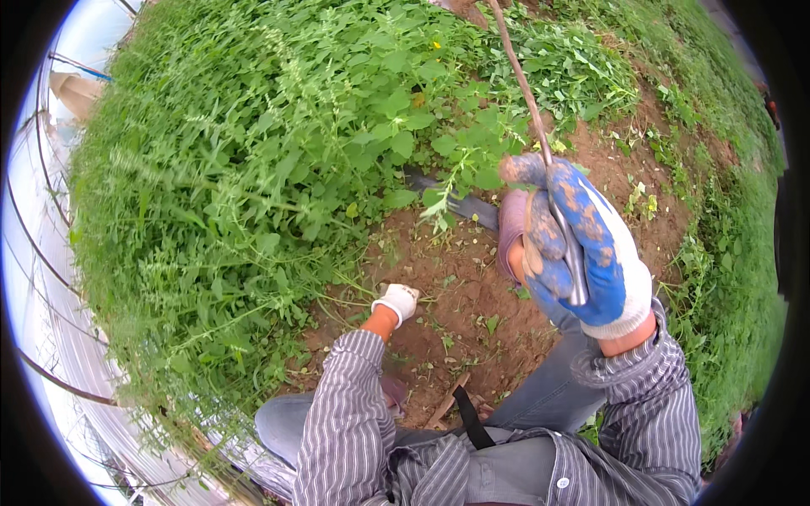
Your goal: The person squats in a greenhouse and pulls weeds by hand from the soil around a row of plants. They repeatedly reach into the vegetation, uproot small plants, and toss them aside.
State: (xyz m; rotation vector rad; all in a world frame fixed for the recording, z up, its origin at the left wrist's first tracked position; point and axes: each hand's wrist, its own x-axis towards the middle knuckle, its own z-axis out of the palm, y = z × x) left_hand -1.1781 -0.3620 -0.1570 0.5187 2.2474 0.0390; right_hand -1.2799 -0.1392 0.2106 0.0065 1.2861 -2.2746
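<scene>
My left hand (396, 304), in a white glove, is closed low over the soil around weed stems (344, 297). The stems run from the leafy growth on the left into the fist, and a short bit shows on its other side. Raised nearer to the camera, my right hand (582, 244) wears a blue-and-white glove smeared with soil. It is wrapped around the handle of a long, thin, rusty metal tool (525, 80), whose smooth grey butt sticks out below the fingers. The tool points up and away; its working end cannot be made out.
Dense green weeds (278, 126) fill the left and far side. Cut greenery (582, 72) lies in a heap at the far right. A dark flat hose (472, 211) crosses the bare brown soil (456, 278). My bent knees frame the near ground. Plastic sheeting (59, 337) on hoops rises at left.
</scene>
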